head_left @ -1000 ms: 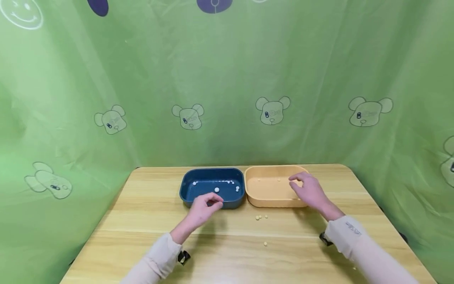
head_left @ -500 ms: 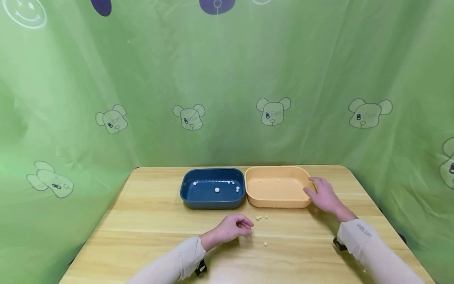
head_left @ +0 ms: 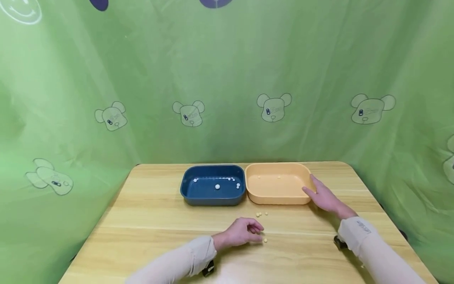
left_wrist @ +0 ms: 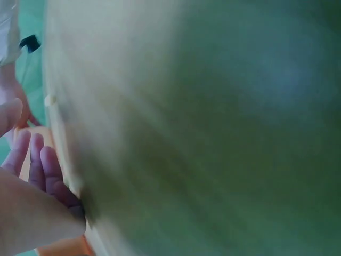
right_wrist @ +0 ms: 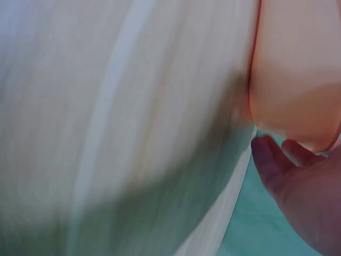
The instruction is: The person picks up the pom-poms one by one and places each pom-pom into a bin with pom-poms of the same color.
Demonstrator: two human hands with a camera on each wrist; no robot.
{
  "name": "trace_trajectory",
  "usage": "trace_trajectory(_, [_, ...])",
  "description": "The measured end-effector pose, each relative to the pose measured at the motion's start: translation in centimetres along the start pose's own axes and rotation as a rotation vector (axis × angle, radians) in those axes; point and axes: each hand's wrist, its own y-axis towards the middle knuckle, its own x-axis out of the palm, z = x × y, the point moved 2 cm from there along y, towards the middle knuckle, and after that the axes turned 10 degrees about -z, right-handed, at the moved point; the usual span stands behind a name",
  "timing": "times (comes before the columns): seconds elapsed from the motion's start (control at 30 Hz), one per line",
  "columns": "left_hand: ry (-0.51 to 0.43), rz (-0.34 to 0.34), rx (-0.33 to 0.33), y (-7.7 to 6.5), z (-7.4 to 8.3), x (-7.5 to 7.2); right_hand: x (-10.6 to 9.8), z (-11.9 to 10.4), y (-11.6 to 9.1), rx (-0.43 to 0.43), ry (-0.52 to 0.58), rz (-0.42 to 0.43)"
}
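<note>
My left hand (head_left: 242,232) is low over the wooden table, thumb and fingers loosely bent and apart. Right by its thumb lies a small pale yellow ball (head_left: 265,240), which also shows beyond the fingers as a pale ball (left_wrist: 50,100) in the left wrist view. My right hand (head_left: 324,197) rests against the right end of an orange tray (head_left: 276,200), fingers extended along the end wall and thumb at the near corner. In the right wrist view the fingertips of this hand (right_wrist: 303,181) are right at the tray's end.
Several more yellow balls (head_left: 260,214) lie on the table (head_left: 156,221) in front of the trays. A dark blue tray (head_left: 213,201) holding several white balls (head_left: 217,186) stands left of the orange one. Two tiny balls (head_left: 279,177) are inside the orange tray. Green curtains (head_left: 227,71) hang behind.
My left hand has moved from beside the blue tray rightward and nearer, to the lone yellow ball. The right hand has shifted from over the orange tray to its right end.
</note>
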Motion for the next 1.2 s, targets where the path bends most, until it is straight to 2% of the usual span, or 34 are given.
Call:
trace_trajectory(0.2, [0.095, -0.020, -0.013, 0.4, 0.0, 0.4, -0.2, 0.5, -0.1, -0.037, -0.016, 0.021])
trace_trajectory(0.5, [0.186, -0.041, -0.030, 0.5, 0.0, 0.6, 0.3, 0.4, -0.5, -0.133, -0.122, 0.126])
trace_trajectory(0.7, [0.261, -0.037, -0.037, 0.6, 0.1, 0.6, 0.2, -0.1, -1.0, -0.128, -0.147, 0.124])
trace_trajectory(0.8, [0.289, -0.035, -0.032, 0.7, 0.4, 0.6, -0.1, -0.3, -1.5, -0.134, -0.174, 0.159])
trace_trajectory(0.93, [0.337, -0.026, -0.024, 0.7, 0.6, 0.8, -0.3, -0.9, -1.9, -0.232, -0.223, 0.222])
trace_trajectory(1.07, [0.417, -0.005, -0.017, 0.7, 0.6, 0.9, 0.2, -1.4, -2.1, -0.350, -0.260, 0.240])
trace_trajectory(1.2, [0.476, 0.010, -0.016, 0.7, 0.7, 1.1, 0.7, -1.6, -2.2, -0.392, -0.289, 0.230])
